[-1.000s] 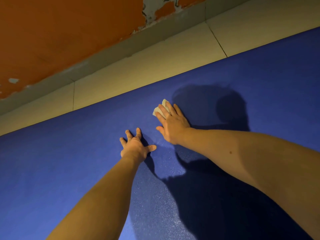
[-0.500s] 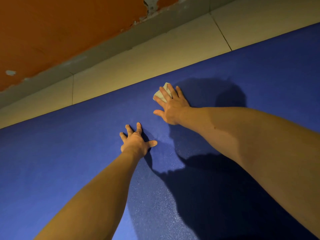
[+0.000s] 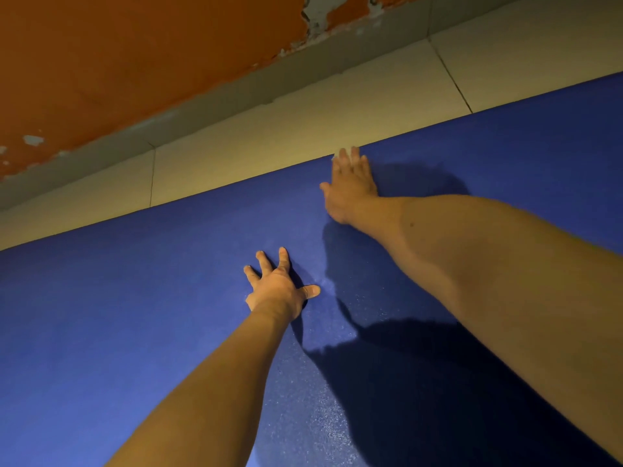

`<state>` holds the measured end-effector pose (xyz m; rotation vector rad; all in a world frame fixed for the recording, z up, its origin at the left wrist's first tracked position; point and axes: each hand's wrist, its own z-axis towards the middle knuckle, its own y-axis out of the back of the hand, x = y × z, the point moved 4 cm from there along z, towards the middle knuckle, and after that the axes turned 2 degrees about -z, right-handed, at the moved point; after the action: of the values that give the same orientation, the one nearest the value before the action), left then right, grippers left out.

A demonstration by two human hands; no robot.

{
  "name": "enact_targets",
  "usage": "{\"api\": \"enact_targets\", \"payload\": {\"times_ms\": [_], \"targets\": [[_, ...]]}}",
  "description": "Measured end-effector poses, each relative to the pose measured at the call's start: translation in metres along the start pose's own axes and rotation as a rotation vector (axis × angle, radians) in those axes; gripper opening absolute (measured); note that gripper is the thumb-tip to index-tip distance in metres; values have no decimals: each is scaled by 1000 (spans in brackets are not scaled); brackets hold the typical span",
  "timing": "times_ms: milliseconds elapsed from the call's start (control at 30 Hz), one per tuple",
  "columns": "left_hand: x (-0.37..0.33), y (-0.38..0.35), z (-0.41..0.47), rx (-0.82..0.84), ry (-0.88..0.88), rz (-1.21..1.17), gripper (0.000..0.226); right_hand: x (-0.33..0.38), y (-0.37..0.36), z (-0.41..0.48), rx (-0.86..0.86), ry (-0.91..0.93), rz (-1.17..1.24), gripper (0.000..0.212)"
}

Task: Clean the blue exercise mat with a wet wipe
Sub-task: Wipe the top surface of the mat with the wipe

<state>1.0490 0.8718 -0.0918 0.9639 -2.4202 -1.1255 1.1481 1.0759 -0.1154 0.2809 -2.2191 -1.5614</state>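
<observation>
Indoor room, likely a home, pale floor tiles (image 3: 303, 126), grey skirting (image 3: 215, 99), orange wall (image 3: 135, 52) with flaking paint, blue exercise mat (image 3: 118, 315)

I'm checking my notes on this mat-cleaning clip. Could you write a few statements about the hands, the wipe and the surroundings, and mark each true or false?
1. The right hand lies flat at the far edge of the blue mat. True.
2. The left hand is raised off the mat, gripping a bottle. False: it rests on the mat with its fingers spread and holds nothing.
3. The mat lies on pale floor tiles. True.
4. The wet wipe lies in full view beside the left hand. False: only a pale sliver shows, at the right hand's fingertips.
5. The wall is green. False: it is orange, with peeling patches.
</observation>
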Motion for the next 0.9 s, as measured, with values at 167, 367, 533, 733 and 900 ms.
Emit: {"api": "enact_targets", "payload": {"times_ms": [167, 367, 533, 733, 900], "targets": [[1, 0, -1, 0, -7, 12, 111, 58, -20, -16, 61, 253, -126, 72], [0, -1, -1, 4, -8, 32, 111, -26, 8, 10, -24, 96, -142, 68], [1, -3, 3, 5, -8, 8, 112, -8, 12, 15, -13, -50, -44, 70], [2, -2, 1, -2, -21, -13, 111, 84, -33, -36, 73, 325, -169, 67], [3, -2, 2, -5, -9, -8, 111, 15, -5, -10, -12, 191, -208, 68]]}}
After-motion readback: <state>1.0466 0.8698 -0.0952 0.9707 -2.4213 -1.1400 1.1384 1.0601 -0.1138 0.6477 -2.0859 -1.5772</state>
